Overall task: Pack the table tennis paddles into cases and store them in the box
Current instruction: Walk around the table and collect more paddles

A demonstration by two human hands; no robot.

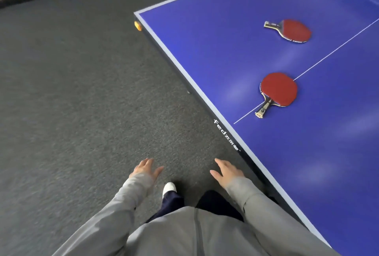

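Observation:
Two red table tennis paddles lie flat on the blue table (215, 54). The near paddle (279, 88) has its handle pointing toward the table's left edge. The far paddle (295, 31) has its handle pointing left. My left hand (146, 168) and my right hand (226, 170) hang over the dark carpet beside the table, fingers straight and spread, holding nothing. Both hands are well short of the paddles. No case or box is in view.
The table's grey-trimmed edge (184, 67) runs diagonally from the far corner toward my right sleeve. An orange ball (137, 25) sits just under the far corner. Dark carpet (71, 91) covers the floor on the left, with a wall base at the back.

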